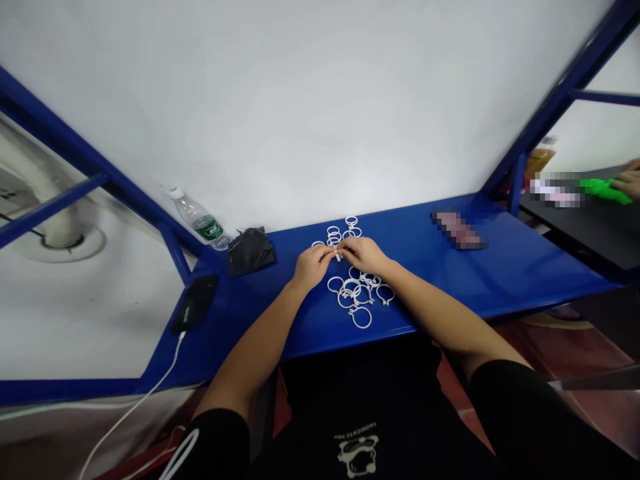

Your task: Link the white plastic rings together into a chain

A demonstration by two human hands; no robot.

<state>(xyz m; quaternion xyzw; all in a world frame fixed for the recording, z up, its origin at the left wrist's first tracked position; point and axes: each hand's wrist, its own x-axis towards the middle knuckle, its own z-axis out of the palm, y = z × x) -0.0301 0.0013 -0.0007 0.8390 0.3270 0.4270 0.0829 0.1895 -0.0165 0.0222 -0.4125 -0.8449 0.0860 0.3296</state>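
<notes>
My left hand [313, 267] and my right hand [367, 255] meet over the blue tabletop, both with fingertips pinched together. Between them is a white plastic ring [338, 257], mostly hidden by the fingers; a small white end pokes out below. Nearer me lies a loose pile of white rings [351, 288] with small clasp-like ends, one ring [361, 318] closest to the front edge. Beyond my hands are more rings, some in a small overlapping group [333, 233], others to the right [352, 221]. Part of another ring [317, 245] shows behind my left hand.
On the left of the blue table [425, 293] are a water bottle [203, 223], a black crumpled pouch [251, 251] and a black device [195, 303] with a white cable. A blurred-out item [457, 229] lies at right. Another person's hand [629, 181] holds something green.
</notes>
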